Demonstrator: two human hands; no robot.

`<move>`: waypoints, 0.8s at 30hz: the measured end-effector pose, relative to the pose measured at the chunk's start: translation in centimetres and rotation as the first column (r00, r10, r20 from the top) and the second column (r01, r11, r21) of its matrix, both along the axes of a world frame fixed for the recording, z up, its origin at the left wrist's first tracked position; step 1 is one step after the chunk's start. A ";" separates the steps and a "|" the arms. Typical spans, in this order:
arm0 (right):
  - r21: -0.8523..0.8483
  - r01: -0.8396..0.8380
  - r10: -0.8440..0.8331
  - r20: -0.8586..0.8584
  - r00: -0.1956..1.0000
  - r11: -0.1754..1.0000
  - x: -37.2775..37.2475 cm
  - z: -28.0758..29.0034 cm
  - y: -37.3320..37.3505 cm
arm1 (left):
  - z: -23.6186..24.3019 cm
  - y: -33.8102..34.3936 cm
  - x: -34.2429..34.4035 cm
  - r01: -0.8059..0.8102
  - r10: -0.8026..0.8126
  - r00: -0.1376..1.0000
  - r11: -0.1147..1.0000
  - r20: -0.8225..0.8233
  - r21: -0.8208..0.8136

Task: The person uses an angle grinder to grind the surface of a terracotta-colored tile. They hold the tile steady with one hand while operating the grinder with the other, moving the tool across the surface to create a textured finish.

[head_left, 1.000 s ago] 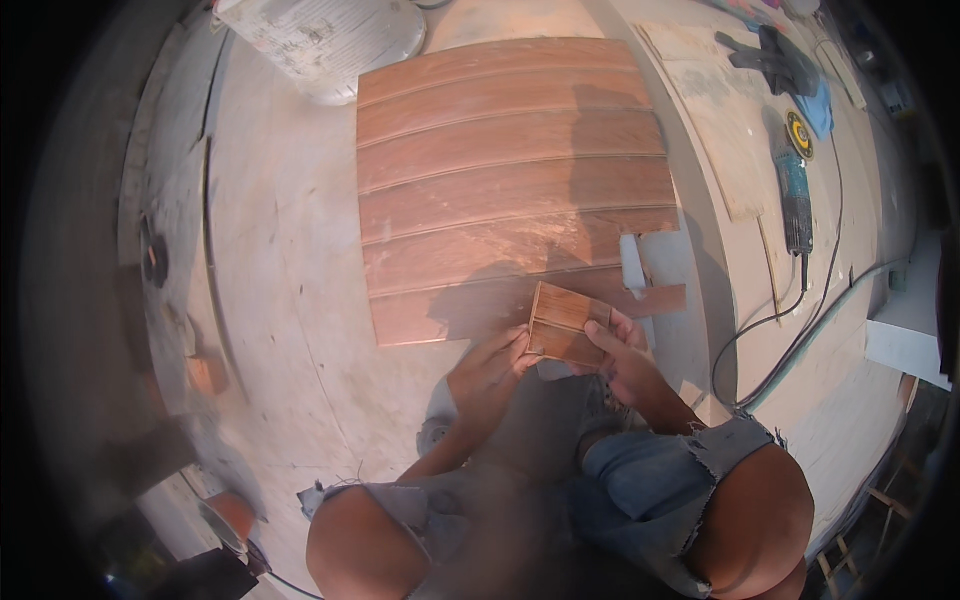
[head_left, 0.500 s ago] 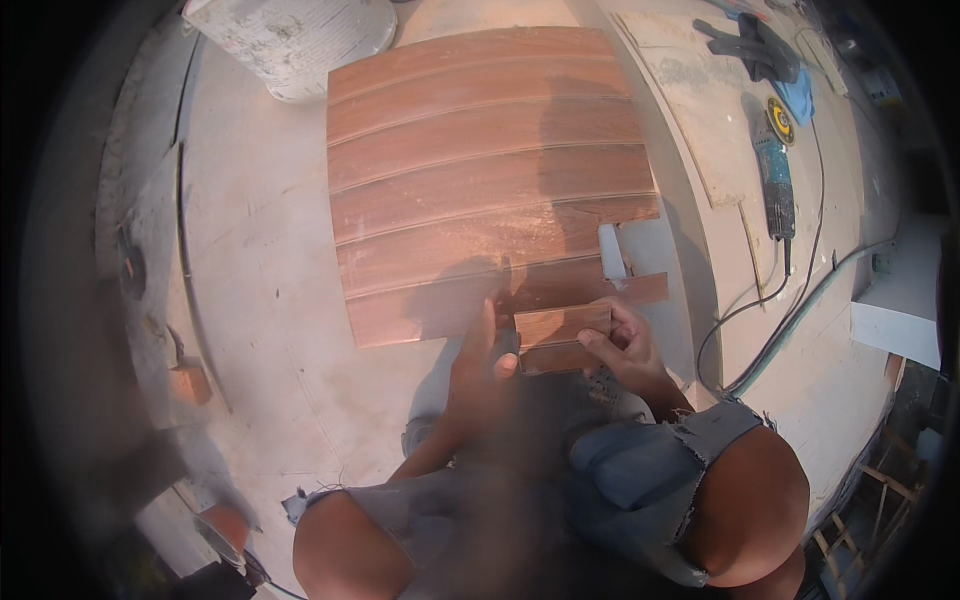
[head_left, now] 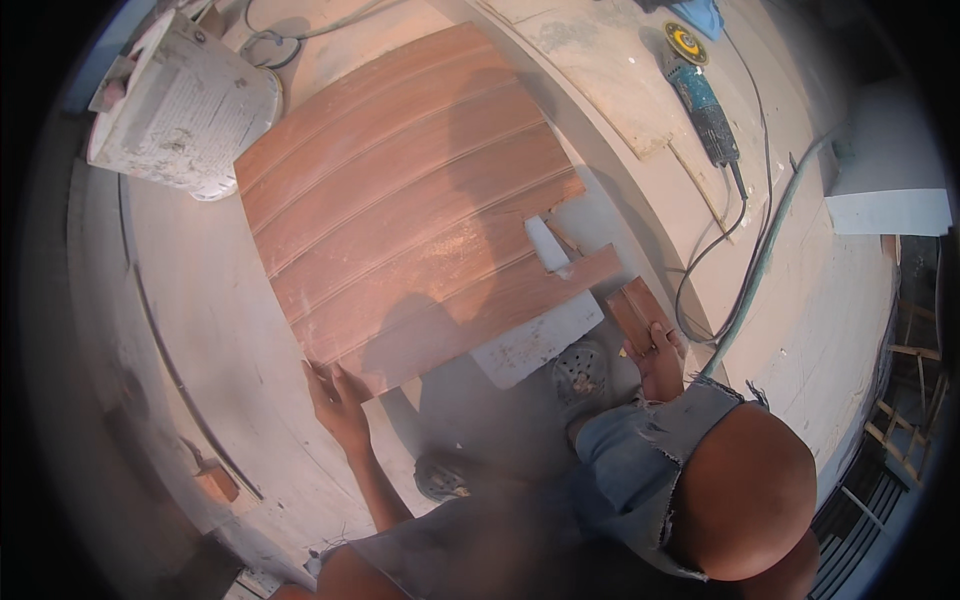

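A large reddish-brown wooden panel point(head_left: 400, 210) with long grooves lies in front of me, its near right side cut with a notch. My left hand point(head_left: 340, 405) grips the panel's near left corner, fingertips at the edge. Off to the right, my right hand point(head_left: 657, 365) holds a small grooved wooden offcut point(head_left: 637, 312) of the same brown, apart from the panel. A narrow white strip point(head_left: 546, 244) shows in the notch. Under the panel's near edge a pale, dusty board point(head_left: 540, 338) sticks out.
A paint-spattered white bucket point(head_left: 190, 110) stands at the far left. On the raised ledge at right lies an angle grinder point(head_left: 705, 115) with a yellow disc, its cord trailing toward me beside a green hose point(head_left: 770, 240). My shoe point(head_left: 580, 372) is close to the pale board.
My left hand has moved left to the panel's corner, and the panel appears turned. My right hand has carried the offcut rightward, away from the panel. The view has shifted too.
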State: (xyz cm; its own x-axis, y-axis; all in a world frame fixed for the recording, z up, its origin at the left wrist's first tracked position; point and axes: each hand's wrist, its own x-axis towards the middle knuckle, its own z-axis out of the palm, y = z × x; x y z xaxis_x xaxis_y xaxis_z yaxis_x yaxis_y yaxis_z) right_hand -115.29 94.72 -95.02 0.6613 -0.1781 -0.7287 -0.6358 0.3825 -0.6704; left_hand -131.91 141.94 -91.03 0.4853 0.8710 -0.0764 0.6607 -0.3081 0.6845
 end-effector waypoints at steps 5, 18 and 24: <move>0.236 0.077 -0.096 0.067 0.993 0.969 4.1 -2.6 1.9 | -0.5 1.0 1.9 0.077 -0.066 0.996 0.979 -0.066 0.187; -0.414 -0.621 0.570 -0.256 0.781 0.666 8.8 -0.3 0.7 | -0.8 1.1 4.2 -0.069 0.100 0.985 0.975 -0.140 0.209; -0.763 -0.508 0.743 -0.054 0.667 0.400 9.6 4.4 2.9 | -1.8 1.6 4.1 -0.076 0.111 0.984 0.969 -0.137 0.235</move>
State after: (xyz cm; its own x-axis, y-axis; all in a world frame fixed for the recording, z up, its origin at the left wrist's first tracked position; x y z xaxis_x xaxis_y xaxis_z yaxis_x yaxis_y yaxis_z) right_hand -105.68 97.62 -90.61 0.9288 0.0287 -0.3695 -0.2531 -0.6790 -0.6891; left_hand -127.79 143.54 -92.80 0.3992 0.9146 0.0646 0.7823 -0.3765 0.4963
